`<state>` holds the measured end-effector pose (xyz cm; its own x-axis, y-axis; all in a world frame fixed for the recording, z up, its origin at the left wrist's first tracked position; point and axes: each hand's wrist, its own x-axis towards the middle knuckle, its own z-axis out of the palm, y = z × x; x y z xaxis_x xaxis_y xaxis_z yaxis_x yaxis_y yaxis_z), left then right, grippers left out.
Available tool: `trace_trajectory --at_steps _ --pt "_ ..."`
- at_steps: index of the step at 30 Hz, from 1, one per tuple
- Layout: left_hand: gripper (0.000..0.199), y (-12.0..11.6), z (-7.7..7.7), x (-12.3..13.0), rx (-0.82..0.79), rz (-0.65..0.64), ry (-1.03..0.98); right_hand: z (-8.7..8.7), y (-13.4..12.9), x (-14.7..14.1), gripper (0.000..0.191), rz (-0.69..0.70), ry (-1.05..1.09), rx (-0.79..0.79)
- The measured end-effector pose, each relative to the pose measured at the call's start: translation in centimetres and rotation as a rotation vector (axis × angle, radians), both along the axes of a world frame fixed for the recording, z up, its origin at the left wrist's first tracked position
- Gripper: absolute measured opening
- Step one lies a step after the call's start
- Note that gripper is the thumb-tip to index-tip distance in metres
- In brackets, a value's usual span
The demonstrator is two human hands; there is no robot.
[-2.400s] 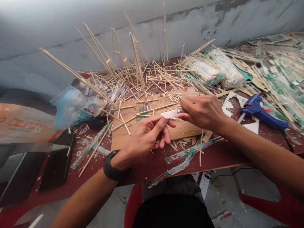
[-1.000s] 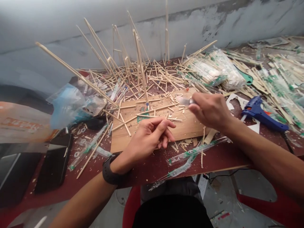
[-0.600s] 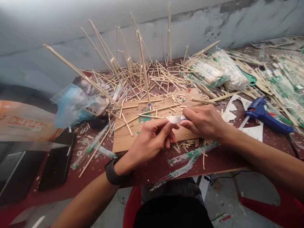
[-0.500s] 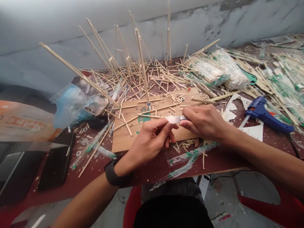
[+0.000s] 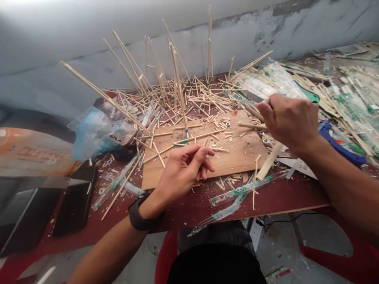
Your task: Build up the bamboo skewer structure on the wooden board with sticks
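Near the front edge of the wooden board (image 5: 245, 152), my left hand (image 5: 186, 167) pinches a short piece of thin wooden stick (image 5: 206, 141) between thumb and fingers, its tip pointing up. My right hand (image 5: 291, 122) is raised at the right of the board, closed round a knife whose blade (image 5: 254, 97) sticks out to the left. Several thin sticks lie across the board, with small cut bits scattered among them. A frame of joined sticks (image 5: 177, 85) stands upright behind and on the board's far left part.
A blue glue gun (image 5: 343, 148) lies at the right, partly behind my right forearm. Packaged sticks (image 5: 274, 81) are piled at the back right. A black phone (image 5: 75, 201), plastic wrappers (image 5: 232, 205) and an orange bag (image 5: 35, 152) are also on the table.
My right hand has moved with the knife away from my left hand, up and to the right. The short stick in my left hand now shows. The view has shifted slightly.
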<state>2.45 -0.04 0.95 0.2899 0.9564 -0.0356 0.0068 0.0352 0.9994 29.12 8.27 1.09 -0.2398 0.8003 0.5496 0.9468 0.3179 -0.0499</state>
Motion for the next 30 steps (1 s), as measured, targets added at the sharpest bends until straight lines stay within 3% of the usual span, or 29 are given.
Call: trace_trajectory --at_steps 6,10,18,22,27,30 --pt "0.038 0.1 -0.4 0.3 0.063 0.014 0.038 -0.2 -2.6 -3.3 0.078 0.421 -0.039 -0.096" --pt "0.046 0.0 -0.4 0.3 0.104 -0.031 0.082 -0.6 -3.4 -4.5 0.075 0.506 -0.076 -0.075" --pt "0.041 -0.1 -0.3 0.6 0.112 -0.067 0.051 -1.1 -3.5 -4.5 0.076 0.500 -0.098 -0.097" --pt "0.038 0.3 -0.6 0.4 0.011 -0.065 0.021 -0.9 -3.1 -4.2 0.080 0.352 -0.152 -0.085" --pt "0.038 0.6 -0.5 -0.2 -0.057 -0.066 -0.074 -0.6 -1.0 -1.5 0.078 0.021 -0.079 -0.035" --pt "0.040 0.6 -0.5 -0.3 -0.032 -0.048 -0.097 -0.5 -0.9 -0.9 0.078 0.079 -0.024 0.020"
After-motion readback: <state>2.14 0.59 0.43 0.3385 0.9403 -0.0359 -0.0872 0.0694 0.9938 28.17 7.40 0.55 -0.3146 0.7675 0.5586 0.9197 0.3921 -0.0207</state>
